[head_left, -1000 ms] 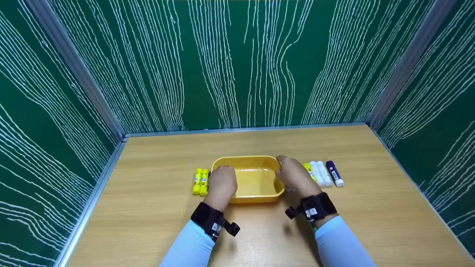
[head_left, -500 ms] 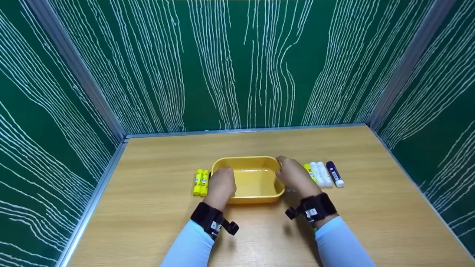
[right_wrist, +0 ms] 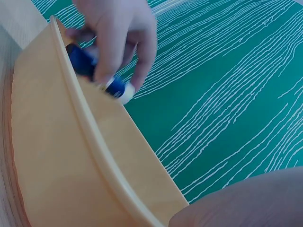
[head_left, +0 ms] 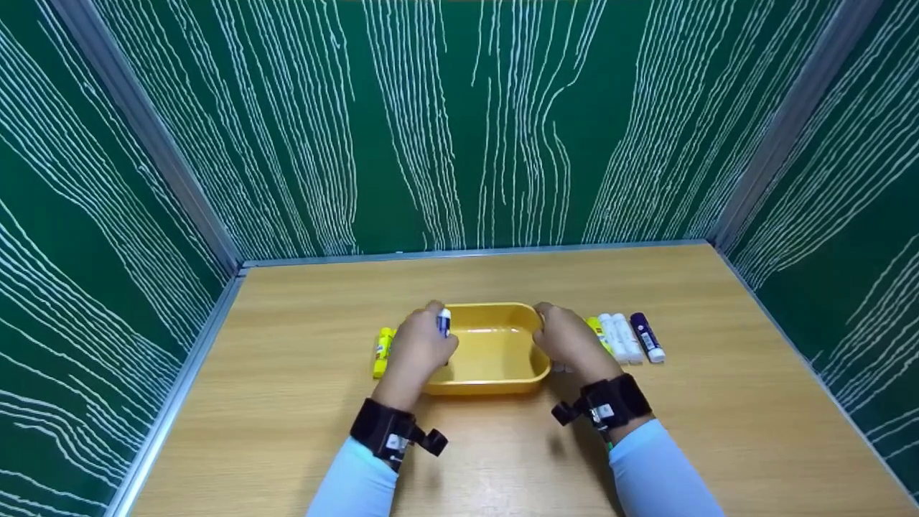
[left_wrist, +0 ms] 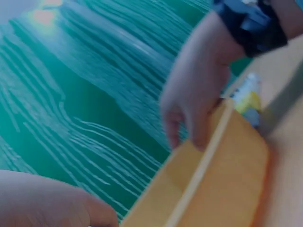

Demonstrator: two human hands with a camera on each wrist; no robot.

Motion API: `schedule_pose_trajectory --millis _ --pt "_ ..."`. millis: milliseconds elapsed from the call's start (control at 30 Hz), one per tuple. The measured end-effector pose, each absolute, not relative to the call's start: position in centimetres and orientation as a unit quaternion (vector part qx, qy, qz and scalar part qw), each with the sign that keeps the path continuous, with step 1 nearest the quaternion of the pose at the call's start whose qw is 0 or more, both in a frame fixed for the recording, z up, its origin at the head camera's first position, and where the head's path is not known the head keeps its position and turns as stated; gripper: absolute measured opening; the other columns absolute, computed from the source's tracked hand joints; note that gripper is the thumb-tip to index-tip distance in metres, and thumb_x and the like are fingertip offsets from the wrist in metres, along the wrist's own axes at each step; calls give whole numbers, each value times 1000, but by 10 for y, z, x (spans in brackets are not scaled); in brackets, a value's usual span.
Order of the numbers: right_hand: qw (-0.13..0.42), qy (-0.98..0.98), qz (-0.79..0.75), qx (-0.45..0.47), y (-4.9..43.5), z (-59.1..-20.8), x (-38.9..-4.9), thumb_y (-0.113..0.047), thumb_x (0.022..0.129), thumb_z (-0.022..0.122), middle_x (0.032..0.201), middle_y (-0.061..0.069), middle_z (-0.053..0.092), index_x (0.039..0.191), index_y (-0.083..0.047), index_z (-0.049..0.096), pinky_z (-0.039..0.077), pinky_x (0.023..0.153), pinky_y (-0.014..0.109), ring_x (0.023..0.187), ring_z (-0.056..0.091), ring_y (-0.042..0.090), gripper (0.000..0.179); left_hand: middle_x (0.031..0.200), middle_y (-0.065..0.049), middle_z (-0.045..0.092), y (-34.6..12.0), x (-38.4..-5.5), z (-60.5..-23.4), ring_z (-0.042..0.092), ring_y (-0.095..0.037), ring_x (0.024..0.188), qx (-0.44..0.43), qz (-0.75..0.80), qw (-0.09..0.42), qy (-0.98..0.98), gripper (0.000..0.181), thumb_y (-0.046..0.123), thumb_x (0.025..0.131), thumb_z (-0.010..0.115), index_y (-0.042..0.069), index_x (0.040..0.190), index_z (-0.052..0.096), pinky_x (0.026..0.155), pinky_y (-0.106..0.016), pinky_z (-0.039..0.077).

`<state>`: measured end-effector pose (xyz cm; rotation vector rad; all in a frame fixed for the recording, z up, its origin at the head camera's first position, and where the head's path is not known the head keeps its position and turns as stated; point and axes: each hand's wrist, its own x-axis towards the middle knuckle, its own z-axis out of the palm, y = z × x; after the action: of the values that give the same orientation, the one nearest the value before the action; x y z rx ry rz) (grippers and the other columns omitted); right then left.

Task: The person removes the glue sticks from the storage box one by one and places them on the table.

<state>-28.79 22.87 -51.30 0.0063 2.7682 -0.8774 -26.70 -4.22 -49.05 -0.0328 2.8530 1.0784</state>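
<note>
My left hand (head_left: 416, 350) is over the left end of a yellow plastic tub (head_left: 495, 388), holding a dark blue glue stick (head_left: 444, 323) with a white end. In the right wrist view the fingers curl round this glue stick (right_wrist: 115, 88) just above the tub's rim. My right hand (head_left: 569, 336) grips the tub's right rim; the left wrist view shows its thumb and fingers (left_wrist: 199, 127) bent over that edge. The visible inside of the tub holds nothing.
A yellow glue stick (head_left: 382, 353) lies left of the tub, partly beside my left hand. To the right lie another yellow stick (head_left: 597, 334), white sticks (head_left: 627, 337) and a purple one (head_left: 646, 335). Green panels (head_left: 459, 129) with white lines enclose the wooden table (head_left: 309, 323).
My left hand has come up from the tub's left end and shifted slightly left, bringing the dark blue glue stick into sight. The right hand and tub stay in place.
</note>
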Motion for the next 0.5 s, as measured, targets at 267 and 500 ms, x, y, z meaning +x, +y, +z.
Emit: schedule_pose_trajectory --millis 267,500 --pt "149 934 -324 28 227 -510 -289 -6 112 57 143 31 69 171 -7 45 63 55 35 74 75 28 61 121 -10 73 -87 -260 -468 74 -23 89 -40 416 -13 908 62 17 101 79 18 159 59 75 -35 64" --pt "152 934 -323 27 228 -509 -289 -7 112 57 148 30 68 171 -7 47 64 59 34 83 77 28 59 125 -13 75 -131 -263 -464 73 -31 106 -71 381 -13 922 67 23 103 80 19 165 54 89 -45 64"
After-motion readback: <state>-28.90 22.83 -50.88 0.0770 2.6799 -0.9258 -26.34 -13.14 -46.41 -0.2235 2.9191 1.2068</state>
